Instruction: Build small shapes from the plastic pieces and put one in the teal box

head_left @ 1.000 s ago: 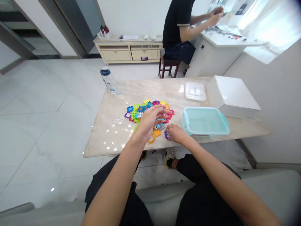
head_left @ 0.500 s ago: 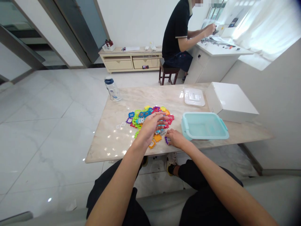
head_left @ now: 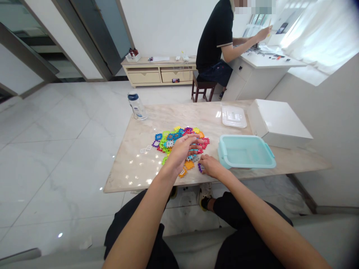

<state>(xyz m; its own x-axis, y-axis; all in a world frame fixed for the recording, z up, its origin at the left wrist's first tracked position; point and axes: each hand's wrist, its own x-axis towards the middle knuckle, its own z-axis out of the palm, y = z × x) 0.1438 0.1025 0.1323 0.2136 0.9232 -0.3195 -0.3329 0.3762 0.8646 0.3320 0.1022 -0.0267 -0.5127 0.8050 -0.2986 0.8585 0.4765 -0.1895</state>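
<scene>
A colourful heap of toothed plastic building tiles (head_left: 166,139) lies on the marble-look table (head_left: 123,164). My left hand (head_left: 183,149) hovers over the heap's near side, fingers stretched and slightly curved, hiding part of it. To its right, my right hand (head_left: 210,164) has its fingers closed on a purple tile (head_left: 201,168) with a white window-like insert, close to the table's near edge. Orange tiles (head_left: 189,165) lie between the two hands. Two small white window frames (head_left: 146,149) lie left of the heap.
A turquoise tub (head_left: 246,167) stands right of my right hand, with a clear lid (head_left: 234,116) behind it. A white box (head_left: 280,119) occupies the right rear. At the far left corner is a water bottle (head_left: 138,107). Beyond, a person (head_left: 214,41) sits at a white desk (head_left: 263,61).
My hands keep nearly the same pose over the tiles. The whole view has shifted slightly. One hand of the person at the desk has moved up and to the right.
</scene>
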